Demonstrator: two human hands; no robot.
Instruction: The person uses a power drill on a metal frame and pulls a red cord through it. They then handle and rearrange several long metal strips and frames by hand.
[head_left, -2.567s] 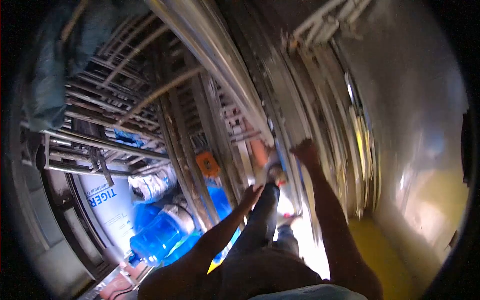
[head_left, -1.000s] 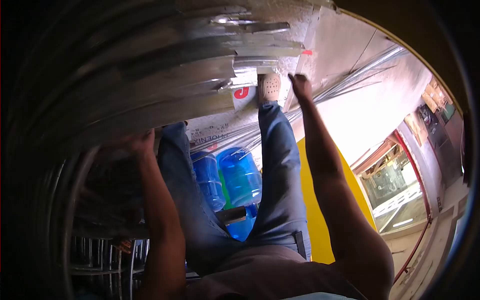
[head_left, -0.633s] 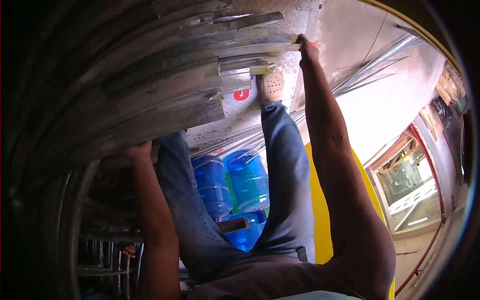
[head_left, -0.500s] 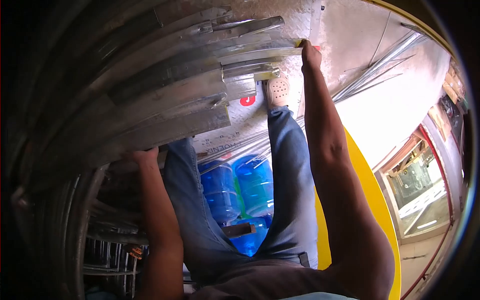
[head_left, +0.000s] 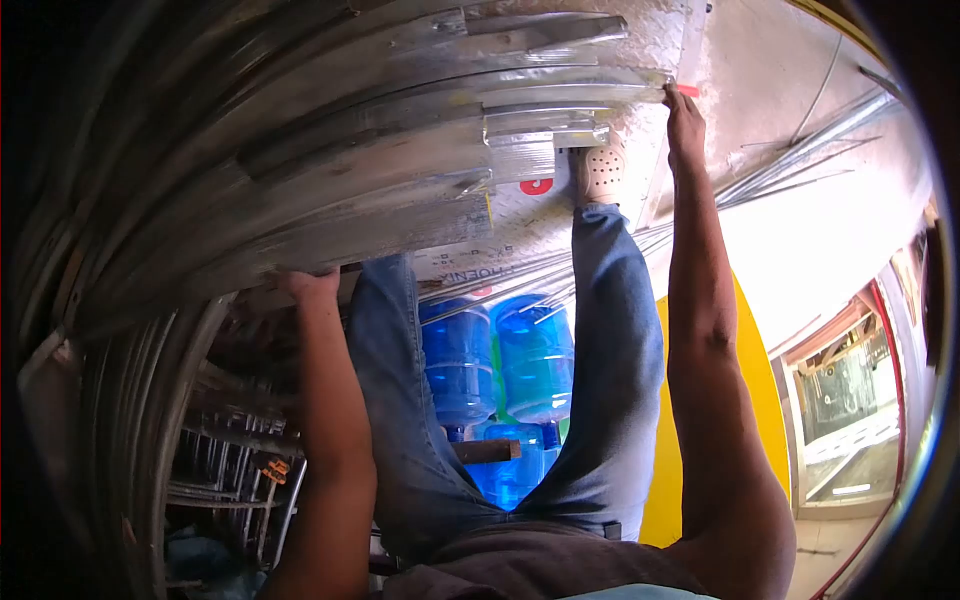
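Long grey metal profiles (head_left: 380,195) lie stacked across the upper left, their ends uneven. At the lower edge of the nearest profile is my left hand (head_left: 315,286), its fingers curled against the metal and partly hidden. My right arm stretches far forward. At its end my right hand (head_left: 686,125) is closed at the tip of one long profile (head_left: 600,82), with a small red thing (head_left: 687,91) showing at the fingers. What that red thing is, I cannot make out.
Blue water jugs (head_left: 533,360) stand between my legs, beside a short wooden piece (head_left: 490,451). My shoe (head_left: 604,174) is close to the profile ends. Thin metal rods (head_left: 800,160) lie at the upper right. A yellow curved surface (head_left: 745,400) is beside my right arm. Metal racking (head_left: 225,490) stands lower left.
The whole view has shifted, so the profiles, jugs and legs appear further right. Both hands stay at the metal, my right arm now straighter.
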